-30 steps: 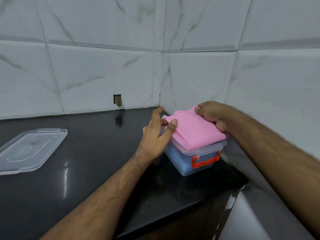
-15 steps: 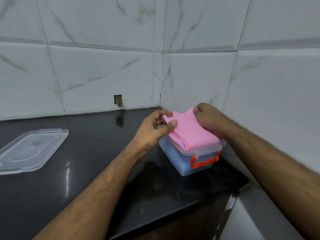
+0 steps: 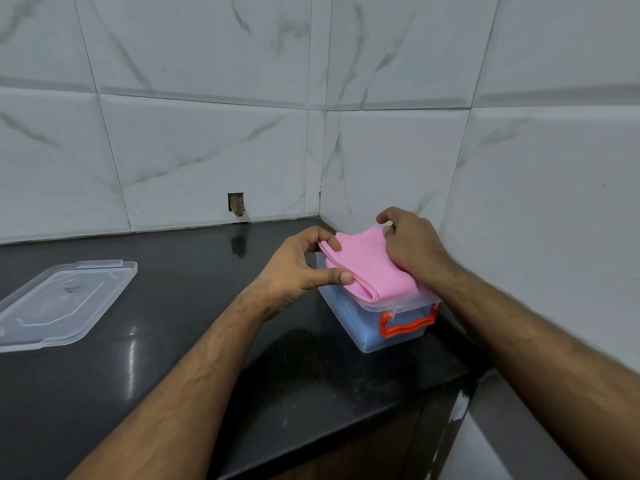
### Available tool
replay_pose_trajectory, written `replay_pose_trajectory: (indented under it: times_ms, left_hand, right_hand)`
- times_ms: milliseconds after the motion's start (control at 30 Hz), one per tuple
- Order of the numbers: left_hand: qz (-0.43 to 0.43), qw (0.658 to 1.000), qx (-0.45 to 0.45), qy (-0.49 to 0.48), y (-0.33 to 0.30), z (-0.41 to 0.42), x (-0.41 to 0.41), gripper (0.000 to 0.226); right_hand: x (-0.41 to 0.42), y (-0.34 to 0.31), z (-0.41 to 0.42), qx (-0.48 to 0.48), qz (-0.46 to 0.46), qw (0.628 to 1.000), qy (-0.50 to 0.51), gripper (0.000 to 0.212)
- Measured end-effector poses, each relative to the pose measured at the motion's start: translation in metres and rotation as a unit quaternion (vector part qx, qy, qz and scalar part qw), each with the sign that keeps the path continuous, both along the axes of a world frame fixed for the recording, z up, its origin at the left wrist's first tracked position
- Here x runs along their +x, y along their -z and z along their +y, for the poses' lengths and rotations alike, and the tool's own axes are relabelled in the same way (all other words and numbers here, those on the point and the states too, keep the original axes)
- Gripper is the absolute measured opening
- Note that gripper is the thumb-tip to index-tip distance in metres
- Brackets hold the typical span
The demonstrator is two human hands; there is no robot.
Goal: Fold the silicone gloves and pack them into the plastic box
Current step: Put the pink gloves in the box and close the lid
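Note:
A folded pink silicone glove [image 3: 367,268] lies across the open top of the clear plastic box [image 3: 349,317], which has an orange handle [image 3: 407,325] and something blue inside. My left hand [image 3: 304,268] pinches the glove's left edge between thumb and fingers. My right hand [image 3: 414,247] presses down on the glove's right side, fingers curled over its far edge. The box stands in the corner of the black counter [image 3: 173,341], close to the tiled wall.
The box's clear lid [image 3: 59,303] lies flat on the counter at the far left. White marble-look tiles [image 3: 207,150] form the walls behind and to the right, with a small hole [image 3: 236,203] low in the back wall. The counter's front edge [image 3: 346,427] runs diagonally near me.
My right hand has slid left over the glove. My left hand has changed from an upright reach to a pinch on the glove's left edge. The glove sits lower on the box.

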State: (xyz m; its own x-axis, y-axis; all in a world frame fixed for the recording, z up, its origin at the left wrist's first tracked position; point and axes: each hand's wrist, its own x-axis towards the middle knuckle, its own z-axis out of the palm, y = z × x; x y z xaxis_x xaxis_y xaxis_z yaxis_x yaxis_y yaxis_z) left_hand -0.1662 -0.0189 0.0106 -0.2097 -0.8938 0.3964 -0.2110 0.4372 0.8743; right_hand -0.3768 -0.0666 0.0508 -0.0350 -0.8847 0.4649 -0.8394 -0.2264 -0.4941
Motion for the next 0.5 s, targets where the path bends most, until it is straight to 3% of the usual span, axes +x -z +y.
replay_pose_trajectory:
  times_ms: [333, 500]
  left_hand:
    - [-0.037, 0.998, -0.039, -0.025, 0.0036, -0.0037, -0.0016, 0.041]
    - [-0.044, 0.996, -0.060, -0.050, 0.0065, -0.0059, -0.0051, 0.053]
  right_hand:
    - [0.0033, -0.0036, -0.0049, 0.041, 0.035, 0.998, 0.016, 0.019]
    - [0.0053, 0.0055, -0.0088, 0.043, 0.003, 0.998, 0.037, 0.020]
